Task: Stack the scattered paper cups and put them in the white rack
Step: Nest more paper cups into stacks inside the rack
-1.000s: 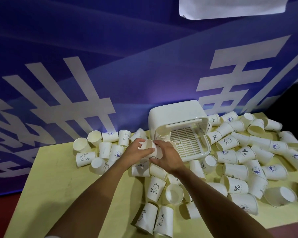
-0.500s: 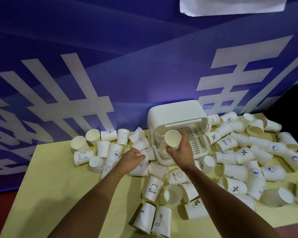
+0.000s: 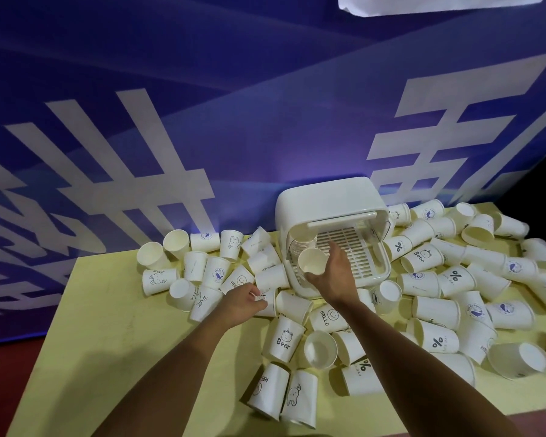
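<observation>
right hand (image 3: 334,279) holds cup (image 3: 312,261), mouth toward camera, at the open front of the rack (image 3: 328,200) | left hand (image 3: 241,302) rests on a lying cup (image 3: 267,302) just left of rack | loose cups (most on their sides) litter the table (image 3: 108,326) both sides | banner (image 3: 202,105) behind

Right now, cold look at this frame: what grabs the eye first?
The sprawl of white paper cups lying tipped across the yellow table, thickest on the right. Mid-table at the back stands the white rack, its front open; the right hand holds a cup at its mouth, open end toward the camera. The left hand reaches into the cups on the left, and a blue banner with large white characters fills the background.
</observation>
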A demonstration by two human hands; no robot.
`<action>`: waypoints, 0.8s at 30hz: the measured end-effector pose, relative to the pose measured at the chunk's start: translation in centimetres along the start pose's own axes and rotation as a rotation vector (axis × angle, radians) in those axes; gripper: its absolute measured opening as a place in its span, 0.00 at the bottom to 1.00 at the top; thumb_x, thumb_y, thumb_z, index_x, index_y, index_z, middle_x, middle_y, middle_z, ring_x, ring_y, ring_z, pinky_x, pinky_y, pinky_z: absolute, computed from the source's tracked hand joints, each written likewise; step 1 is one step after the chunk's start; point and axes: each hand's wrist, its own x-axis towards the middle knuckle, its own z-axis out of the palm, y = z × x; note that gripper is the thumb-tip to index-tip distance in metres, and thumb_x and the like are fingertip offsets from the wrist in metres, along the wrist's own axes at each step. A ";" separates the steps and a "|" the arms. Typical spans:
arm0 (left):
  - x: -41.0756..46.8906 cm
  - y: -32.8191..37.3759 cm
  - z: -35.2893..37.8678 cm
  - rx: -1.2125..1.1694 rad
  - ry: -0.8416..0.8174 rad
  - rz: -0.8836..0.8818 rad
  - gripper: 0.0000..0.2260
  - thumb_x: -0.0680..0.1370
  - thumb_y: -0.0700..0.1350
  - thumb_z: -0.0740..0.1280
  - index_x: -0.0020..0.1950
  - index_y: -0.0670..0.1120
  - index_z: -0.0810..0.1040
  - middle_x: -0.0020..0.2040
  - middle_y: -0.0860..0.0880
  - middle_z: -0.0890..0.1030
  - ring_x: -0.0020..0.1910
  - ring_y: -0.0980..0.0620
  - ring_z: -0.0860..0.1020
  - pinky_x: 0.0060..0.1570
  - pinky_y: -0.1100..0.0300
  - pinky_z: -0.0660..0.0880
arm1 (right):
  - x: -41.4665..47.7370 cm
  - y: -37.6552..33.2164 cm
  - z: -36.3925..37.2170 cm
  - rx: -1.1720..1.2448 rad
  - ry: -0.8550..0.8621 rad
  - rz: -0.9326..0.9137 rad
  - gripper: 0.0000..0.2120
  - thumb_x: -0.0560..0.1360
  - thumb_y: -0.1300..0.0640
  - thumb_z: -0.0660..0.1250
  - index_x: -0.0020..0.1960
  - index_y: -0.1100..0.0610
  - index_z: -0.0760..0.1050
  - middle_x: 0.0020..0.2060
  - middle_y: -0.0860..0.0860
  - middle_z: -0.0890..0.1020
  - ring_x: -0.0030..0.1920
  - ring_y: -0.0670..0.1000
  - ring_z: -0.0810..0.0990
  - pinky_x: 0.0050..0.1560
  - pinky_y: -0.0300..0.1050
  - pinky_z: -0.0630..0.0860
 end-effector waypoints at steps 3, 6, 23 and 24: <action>-0.2 -0.2 0.6 -0.011 -0.038 -0.011 0.17 0.74 0.52 0.72 0.60 0.48 0.76 0.55 0.49 0.78 0.52 0.52 0.78 0.56 0.54 0.77 | -0.9 0.1 0.1 -0.033 0.032 0.034 0.43 0.68 0.51 0.78 0.74 0.60 0.61 0.68 0.58 0.70 0.67 0.60 0.69 0.66 0.52 0.69; -0.6 -0.4 1.7 -0.018 -0.091 -0.025 0.19 0.73 0.52 0.74 0.60 0.47 0.75 0.55 0.49 0.78 0.48 0.52 0.78 0.56 0.54 0.77 | -2.5 0.5 0.4 -0.021 0.080 0.052 0.35 0.69 0.52 0.76 0.69 0.60 0.65 0.61 0.57 0.74 0.62 0.59 0.72 0.60 0.53 0.72; -1.8 -0.5 9.0 0.043 -0.107 -0.040 0.33 0.71 0.55 0.76 0.69 0.42 0.67 0.64 0.45 0.77 0.62 0.46 0.77 0.62 0.48 0.75 | -11.8 6.3 -0.2 -0.272 -0.363 -0.238 0.44 0.64 0.31 0.74 0.71 0.53 0.68 0.63 0.48 0.74 0.60 0.51 0.74 0.58 0.43 0.71; -1.8 -0.4 9.2 0.034 -0.096 -0.039 0.34 0.71 0.55 0.76 0.69 0.42 0.66 0.65 0.45 0.77 0.62 0.45 0.77 0.62 0.47 0.75 | -12.1 6.5 -0.1 -0.293 -0.382 -0.251 0.44 0.63 0.32 0.74 0.71 0.53 0.67 0.63 0.48 0.74 0.60 0.51 0.73 0.59 0.43 0.71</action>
